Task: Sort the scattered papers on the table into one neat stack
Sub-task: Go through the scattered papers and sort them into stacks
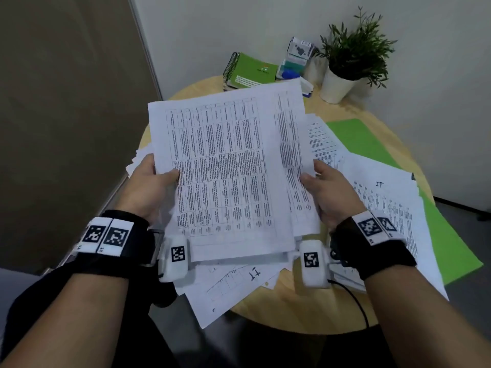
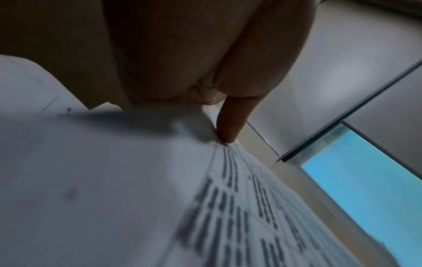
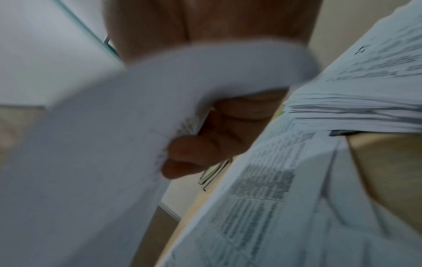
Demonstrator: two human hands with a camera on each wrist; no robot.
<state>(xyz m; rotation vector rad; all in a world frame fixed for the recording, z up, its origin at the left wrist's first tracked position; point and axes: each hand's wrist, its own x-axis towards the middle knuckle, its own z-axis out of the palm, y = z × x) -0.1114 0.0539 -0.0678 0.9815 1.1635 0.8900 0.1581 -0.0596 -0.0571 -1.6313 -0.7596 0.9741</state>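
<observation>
A round, light wooden table (image 1: pixel 345 312) fills the middle of the head view, set in a corner between a white wall and a brown panel. Printed white sheets lie scattered across most of it.

Lifted above the table, a thick bundle of papers (image 1: pixel 228 171) printed with tables is held by both hands; its sheets are unevenly aligned, with edges fanned at the near end and on the right. The left hand (image 1: pixel 151 185) grips the bundle's left edge, thumb on top and fingers curled beneath. The right hand (image 1: pixel 328 192) grips the right edge the same way, thumb pressed on the top sheet. In the right wrist view, blurred fingers (image 3: pixel 200 150) curl under the bending paper. In the left wrist view, one fingertip (image 2: pixel 230 126) presses at the paper's edge.

On the right side of the table lies a loose pile of sheets (image 1: pixel 390 208), the top one marked "IT", resting over a bright green folder (image 1: pixel 364 139). At the near edge, more loose sheets (image 1: pixel 233 288), one also marked "IT", overhang the table rim beneath the held bundle.

At the far side, a green spiral notebook (image 1: pixel 252 71) leans against the wall. Right of it stands a small stack of white boxes (image 1: pixel 296 58), then a potted plant (image 1: pixel 356 53) in a white pot.

Both wrists carry black straps with white square-patterned markers.
</observation>
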